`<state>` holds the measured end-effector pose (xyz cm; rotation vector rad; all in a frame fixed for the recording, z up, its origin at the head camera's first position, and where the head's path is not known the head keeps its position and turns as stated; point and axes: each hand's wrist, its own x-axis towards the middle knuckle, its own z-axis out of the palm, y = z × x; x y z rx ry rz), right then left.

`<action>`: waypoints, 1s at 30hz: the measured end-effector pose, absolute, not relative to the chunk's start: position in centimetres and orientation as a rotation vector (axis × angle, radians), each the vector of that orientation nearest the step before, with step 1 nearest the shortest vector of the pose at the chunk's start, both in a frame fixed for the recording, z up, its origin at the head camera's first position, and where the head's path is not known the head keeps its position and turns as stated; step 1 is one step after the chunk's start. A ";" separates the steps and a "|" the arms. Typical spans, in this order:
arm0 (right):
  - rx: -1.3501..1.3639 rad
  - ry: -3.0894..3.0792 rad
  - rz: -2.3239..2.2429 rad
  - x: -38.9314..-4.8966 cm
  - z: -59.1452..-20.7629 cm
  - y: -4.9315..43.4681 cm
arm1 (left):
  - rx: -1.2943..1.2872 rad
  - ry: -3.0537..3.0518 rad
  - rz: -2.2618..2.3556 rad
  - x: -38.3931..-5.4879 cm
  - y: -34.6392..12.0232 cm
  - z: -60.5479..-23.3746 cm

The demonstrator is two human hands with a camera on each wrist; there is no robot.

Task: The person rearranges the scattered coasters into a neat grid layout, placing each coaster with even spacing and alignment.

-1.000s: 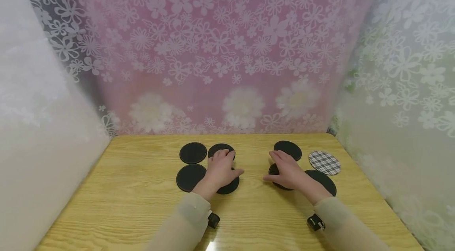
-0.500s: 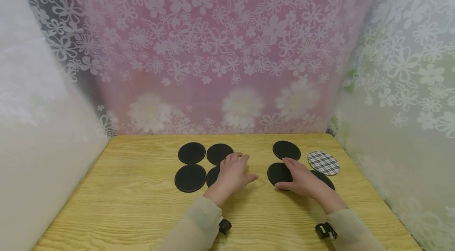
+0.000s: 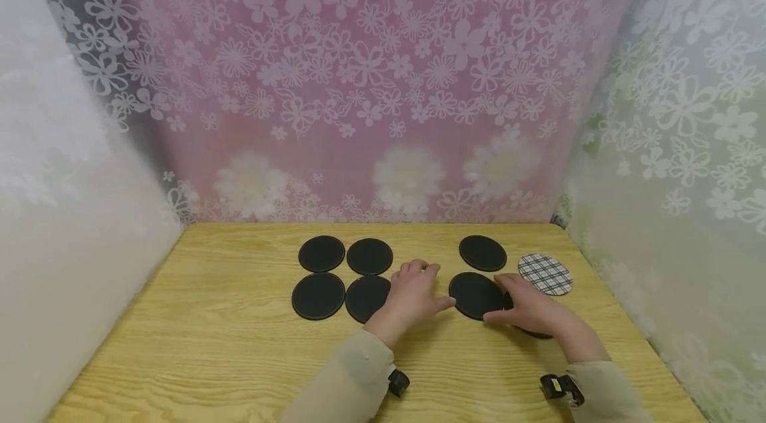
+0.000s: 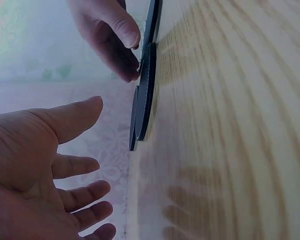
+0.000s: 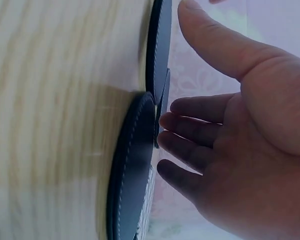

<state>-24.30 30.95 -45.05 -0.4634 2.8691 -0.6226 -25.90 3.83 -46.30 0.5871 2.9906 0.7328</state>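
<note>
My left hand (image 3: 413, 293) hovers over the wood between two groups of round coasters, fingers relaxed, holding nothing. Its thumb tip reaches the edge of a black coaster (image 3: 473, 295) in the head view. The left wrist view shows this palm (image 4: 20, 160) apart from the table. My right hand (image 3: 532, 308), likewise holding nothing, is over another black coaster (image 5: 132, 170), mostly hidden beneath it in the head view. In the right wrist view its loosely bent fingers (image 5: 190, 130) stand just off the coasters. A plaid coaster (image 3: 546, 274) lies behind that hand.
Left of my left hand, several black coasters lie in a two-by-two square, including a front one (image 3: 318, 296) and a back one (image 3: 322, 254). One more black coaster (image 3: 482, 253) lies at the back right. Flowered curtains (image 3: 395, 77) surround the wooden table (image 3: 209, 343).
My left hand has moved right, off the left group's coasters into the gap. My right hand has shifted right, uncovering the front middle coaster. The coasters keep their arrangement.
</note>
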 end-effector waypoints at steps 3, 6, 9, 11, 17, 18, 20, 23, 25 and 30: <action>-0.470 2.867 -0.634 -24.4 -45.1 31.4 | 0.585 2.992 0.707 -25.8 4.6 -46.3; -0.484 2.866 -0.643 -24.4 -45.3 31.6 | 0.579 2.988 0.709 -25.8 5.2 -46.3; -0.489 2.863 -0.643 -24.5 -45.4 31.7 | 0.573 2.982 0.706 -25.9 5.7 -46.6; -0.488 2.866 -0.630 -24.5 -45.4 31.6 | 0.573 2.976 0.710 -25.9 5.9 -46.9; -0.494 2.904 -0.587 -24.7 -45.5 31.5 | 0.583 2.950 0.741 -26.0 6.0 -47.5; -0.494 2.910 -0.583 -24.7 -45.6 31.5 | 0.587 2.946 0.741 -25.9 6.0 -47.5; -0.496 2.922 -0.571 -24.7 -45.7 31.5 | 0.600 2.943 0.740 -25.9 6.0 -47.6; -0.501 2.936 -0.557 -24.8 -45.8 31.6 | 0.631 2.964 0.730 -26.2 6.4 -48.4; -0.504 2.939 -0.559 -24.9 -45.7 31.6 | 0.630 2.964 0.728 -26.1 6.5 -48.3; -0.504 2.940 -0.576 -24.8 -45.6 31.6 | 0.585 2.948 0.720 -25.9 6.9 -47.9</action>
